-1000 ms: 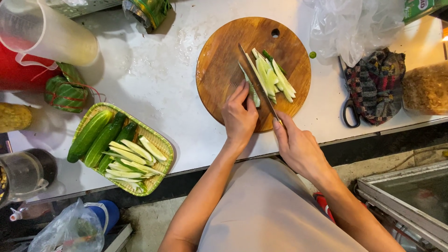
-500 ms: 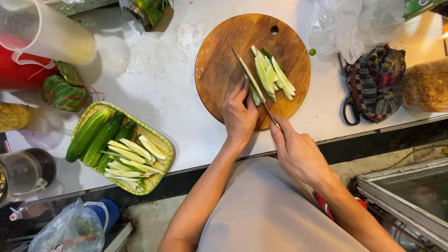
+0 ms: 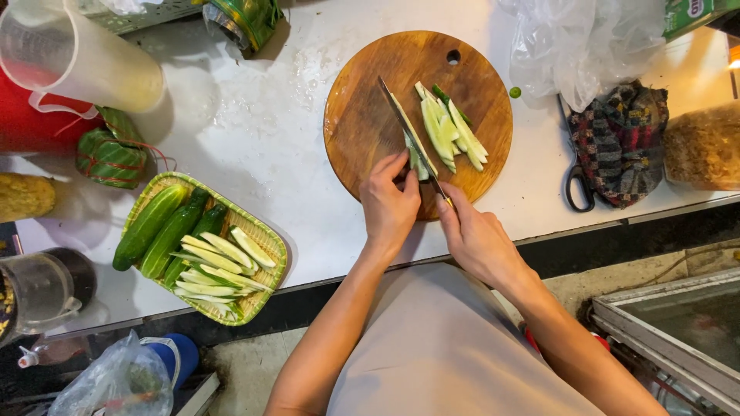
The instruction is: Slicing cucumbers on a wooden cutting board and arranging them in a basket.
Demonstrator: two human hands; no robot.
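Slicing cucumber on a round wooden cutting board (image 3: 362, 115) on the white counter (image 3: 262, 146).
Left hand (image 3: 389, 204) pins a cucumber piece (image 3: 416, 160); right hand (image 3: 476, 235) grips the knife (image 3: 407, 127), cut strips (image 3: 451, 135) just beside the blade.

- Cucumber piece (image 3: 417, 160): pale green, lying on the round wooden cutting board (image 3: 370, 115), under the blade.
- Knife (image 3: 407, 129): long, angled across the board.

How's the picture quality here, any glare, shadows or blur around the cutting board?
Head view: sharp overall; wet glare patches on the white counter beside the round wooden cutting board; soft shadows under the left hand and right hand; the knife is crisp, no motion blur.
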